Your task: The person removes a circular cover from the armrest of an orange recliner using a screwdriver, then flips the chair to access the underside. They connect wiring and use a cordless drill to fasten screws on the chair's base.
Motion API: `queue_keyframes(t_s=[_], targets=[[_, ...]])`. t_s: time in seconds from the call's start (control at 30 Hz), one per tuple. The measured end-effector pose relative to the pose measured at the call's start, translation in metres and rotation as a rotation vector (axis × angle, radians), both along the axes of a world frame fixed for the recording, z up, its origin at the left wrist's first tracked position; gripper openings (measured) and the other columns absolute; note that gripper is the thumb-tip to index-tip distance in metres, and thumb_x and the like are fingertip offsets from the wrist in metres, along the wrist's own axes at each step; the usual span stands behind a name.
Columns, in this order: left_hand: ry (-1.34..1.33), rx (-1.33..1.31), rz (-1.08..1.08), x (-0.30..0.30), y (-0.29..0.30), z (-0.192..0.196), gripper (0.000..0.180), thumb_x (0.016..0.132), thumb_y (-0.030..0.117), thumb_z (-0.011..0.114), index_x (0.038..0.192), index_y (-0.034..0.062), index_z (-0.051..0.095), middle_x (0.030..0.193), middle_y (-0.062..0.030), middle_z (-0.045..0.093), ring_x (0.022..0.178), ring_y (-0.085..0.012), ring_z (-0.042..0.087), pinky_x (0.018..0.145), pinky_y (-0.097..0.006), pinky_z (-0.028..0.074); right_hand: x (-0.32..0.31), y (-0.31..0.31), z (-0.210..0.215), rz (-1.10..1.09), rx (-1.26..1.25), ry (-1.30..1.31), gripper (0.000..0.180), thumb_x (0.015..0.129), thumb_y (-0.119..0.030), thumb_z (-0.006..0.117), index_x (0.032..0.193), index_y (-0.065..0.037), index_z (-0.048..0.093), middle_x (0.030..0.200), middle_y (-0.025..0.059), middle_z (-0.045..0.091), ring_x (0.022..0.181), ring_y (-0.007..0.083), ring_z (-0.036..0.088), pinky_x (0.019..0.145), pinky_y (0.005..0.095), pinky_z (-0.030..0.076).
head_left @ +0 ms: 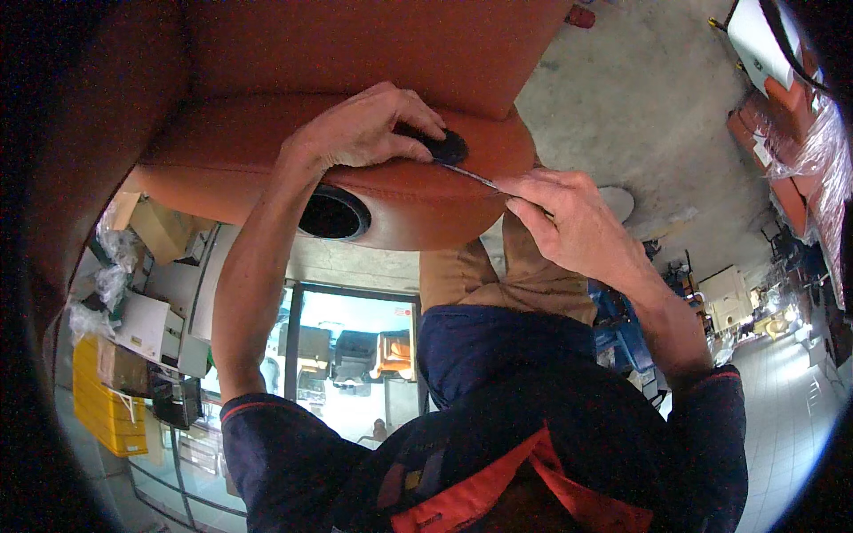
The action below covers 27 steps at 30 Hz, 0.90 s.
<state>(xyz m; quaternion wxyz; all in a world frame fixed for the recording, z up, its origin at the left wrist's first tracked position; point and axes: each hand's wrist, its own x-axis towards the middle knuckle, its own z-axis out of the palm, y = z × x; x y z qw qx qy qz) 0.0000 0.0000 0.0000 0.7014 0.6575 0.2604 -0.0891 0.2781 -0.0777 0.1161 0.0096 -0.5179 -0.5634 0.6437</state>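
A big orange-brown leather chair arm (418, 200) fills the top of the picture. It is smooth and rounded, and it bends down at the front edge. A higher orange-brown leather panel (355, 44) stands behind it. In the leather there is a round dark cup hole (333, 214), just left of the middle and near the front edge.

The left hand (364, 133) rests on top of the chair arm. Its fingers are curled and press down on a small round black cap (442, 145), which sits on the leather near the right end of the arm. The right hand (569, 218) is just to the right, past the rounded end. It is pinched shut on a thin flat metal blade (471, 178) (only a short bit shows). The tip of the blade reaches to the edge of the black cap, right beside the left fingertips.

Below the hands you can see tan trousers (498, 275) and a dark blue shirt with red trim (533, 417).

The floor is grey concrete (640, 98) and is bare to the right of the chair. On the left there are white boxes (147, 324) and a yellow plastic crate (102, 400) stacked close together. A glass door with a dark frame (355, 355) is bright behind the left forearm. At the far right, orange things wrapped in clear plastic (800, 151) stand well apart from the hands.
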Motion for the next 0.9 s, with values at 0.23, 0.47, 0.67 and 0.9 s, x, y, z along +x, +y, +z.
queue_keyframes(t_s=[0.23,0.47,0.67,0.9], targets=[[-0.024,0.004,0.029,-0.001,-0.004,0.0,0.034,0.08,0.017,0.082,0.111,0.004,0.077,0.121,-0.0155,0.073,0.116,-0.0348,0.066,0.102,-0.045,0.052,0.002,0.012,-0.005,-0.023,0.059,0.086,0.018,0.087,-0.003,0.065,0.103,0.004,0.073,0.087,0.0249,0.071,0.083,0.0418,0.07,0.076,0.0469,0.056],[-0.011,0.052,0.022,-0.001,-0.006,0.0,0.033,0.082,0.019,0.082,0.111,0.0049,0.077,0.121,-0.0143,0.073,0.115,-0.0336,0.066,0.102,-0.044,0.052,0.004,0.025,-0.007,0.026,0.054,0.071,0.018,0.086,-0.005,0.065,0.1,0.001,0.075,0.091,0.024,0.072,0.085,0.0417,0.07,0.078,0.0458,0.057],[-0.023,0.054,0.023,-0.001,-0.006,-0.002,0.032,0.082,0.019,0.082,0.111,0.0041,0.077,0.12,-0.0144,0.073,0.115,-0.0335,0.067,0.101,-0.044,0.052,0.006,0.038,-0.012,0.076,-0.063,0.072,0.019,0.087,-0.009,0.066,0.1,0.001,0.076,0.094,0.0243,0.072,0.089,0.0417,0.07,0.085,0.0458,0.056],[-0.07,-0.035,0.021,0.0,-0.002,-0.005,0.032,0.082,0.017,0.081,0.111,0.0039,0.077,0.119,-0.0158,0.073,0.114,-0.0344,0.067,0.1,-0.045,0.053,0.01,0.044,-0.012,0.123,-0.037,0.004,0.022,0.089,-0.013,0.065,0.102,0.001,0.076,0.099,0.0235,0.073,0.093,0.041,0.071,0.088,0.0443,0.056]])
